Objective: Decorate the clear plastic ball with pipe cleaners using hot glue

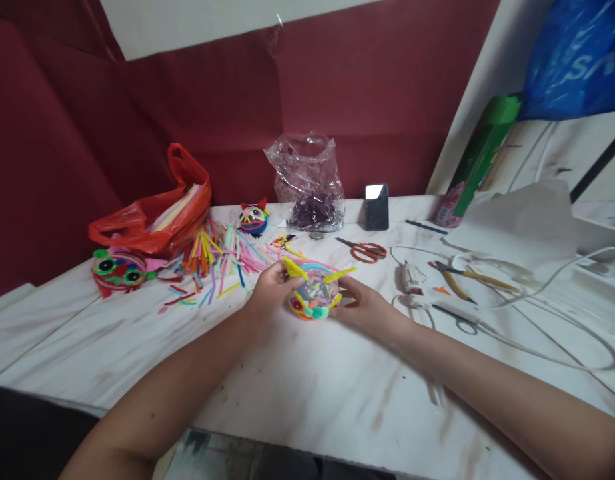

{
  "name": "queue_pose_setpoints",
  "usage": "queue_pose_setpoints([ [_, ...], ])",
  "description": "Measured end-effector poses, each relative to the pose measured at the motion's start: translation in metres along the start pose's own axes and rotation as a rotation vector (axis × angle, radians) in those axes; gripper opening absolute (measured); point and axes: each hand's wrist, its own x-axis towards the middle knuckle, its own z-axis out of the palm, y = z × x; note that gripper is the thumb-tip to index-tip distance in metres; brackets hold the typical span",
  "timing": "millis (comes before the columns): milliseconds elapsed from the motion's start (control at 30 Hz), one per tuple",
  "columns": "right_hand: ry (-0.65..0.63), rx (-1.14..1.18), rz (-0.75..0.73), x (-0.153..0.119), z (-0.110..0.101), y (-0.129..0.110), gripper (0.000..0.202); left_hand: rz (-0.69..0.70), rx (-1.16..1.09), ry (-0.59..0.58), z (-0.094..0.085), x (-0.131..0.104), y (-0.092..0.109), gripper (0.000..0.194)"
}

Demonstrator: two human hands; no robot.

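Left hand (273, 288) is curled against one side of the ball (314, 293), thumb over its edge, while the right hand (370, 307), fingers bent with a gap behind the thumb, supports the other side; between them they hold it over the middle of the table (307, 400), though from my end I cannot tell whether its underside rests there. Biggest worry first: the whole ball could slip or roll if that looser right-hand hold gave way. Next, too firm a squeeze might bend the yellow strips (296, 269) jutting up by the fingers — and a tilt might shed the coloured bits, if they are loose, which I can't judge remotely. Around all this, the white cord (587, 369) sprawls widest and is the main obstacle, since the right forearm (487, 373) swinging outward could snag it. The red bag (187, 217) sags far left; the clear bag (310, 190) stands behind the ball. Stems (202, 253) crowd the space beyond the left hand. Then come the pliers (457, 287) beside the cord, the scissors (367, 251) and phone (377, 210) beyond the right hand, and lastly scraps (181, 297) near the stems.
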Motion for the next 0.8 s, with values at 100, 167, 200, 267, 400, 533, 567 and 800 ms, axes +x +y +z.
queue_pose_setpoints([
  [100, -0.032, 0.131, 0.031, 0.002, -0.002, 0.001, 0.058, 0.006, -0.048, 0.025, 0.002, 0.002, -0.001, 0.036],
  [167, -0.027, 0.188, 0.057, 0.002, -0.002, 0.002, 0.059, 0.016, -0.043, 0.02, 0.002, 0.003, -0.002, 0.034],
  [200, -0.023, 0.202, 0.065, 0.002, -0.002, 0.002, 0.059, 0.021, -0.034, 0.013, 0.002, 0.003, -0.003, 0.033],
  [267, -0.018, 0.207, 0.067, 0.003, -0.002, 0.002, 0.058, 0.033, -0.016, -0.006, 0.002, 0.002, -0.004, 0.031],
  [400, 0.048, 0.125, 0.013, 0.005, -0.008, 0.003, 0.049, 0.087, 0.049, -0.046, 0.0, -0.002, -0.005, 0.034],
  [533, 0.109, -0.209, -0.191, 0.007, -0.029, 0.006, 0.037, 0.305, 0.332, -0.178, -0.007, -0.008, -0.001, 0.034],
  [567, 0.095, -0.322, -0.247, 0.007, -0.036, 0.007, 0.033, 0.401, 0.402, -0.222, -0.009, -0.009, 0.0, 0.034],
  [800, -0.094, -0.754, -0.689, 0.001, -0.056, -0.002, 0.015, 0.75, 0.595, -0.35, -0.011, -0.008, 0.001, 0.037],
])
